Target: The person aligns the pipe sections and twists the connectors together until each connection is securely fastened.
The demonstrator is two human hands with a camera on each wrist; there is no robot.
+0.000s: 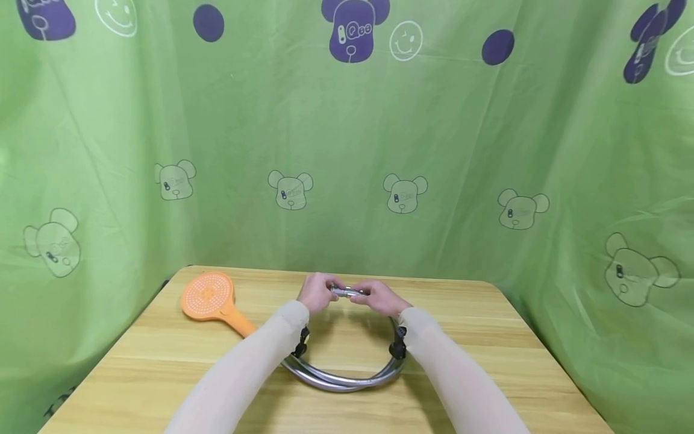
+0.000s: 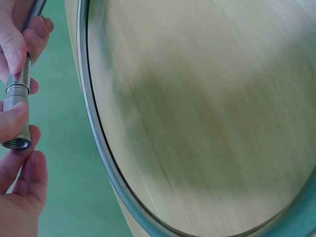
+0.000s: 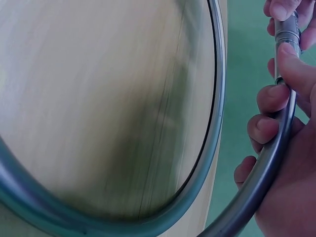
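A silver shower hose (image 1: 347, 383) lies coiled in a loop on the table. Above its far side, both hands hold the metal connector (image 1: 344, 292) at one hose end. My left hand (image 1: 317, 293) pinches the end piece between thumb and fingers; in the left wrist view the threaded opening (image 2: 18, 143) shows below the thumb. My right hand (image 1: 381, 298) grips beside it, its fingers curled round the hose (image 3: 269, 170) and its thumb on the connector in the right wrist view. An orange handheld shower head (image 1: 208, 295) rests face up at the left, its handle partly behind the left sleeve.
The wooden table (image 1: 461, 337) has its far edge just beyond the hands. A green patterned curtain (image 1: 347, 144) hangs behind the table and along both sides. A black wrist camera (image 1: 398, 346) on the right wrist overlaps the hose loop in the head view.
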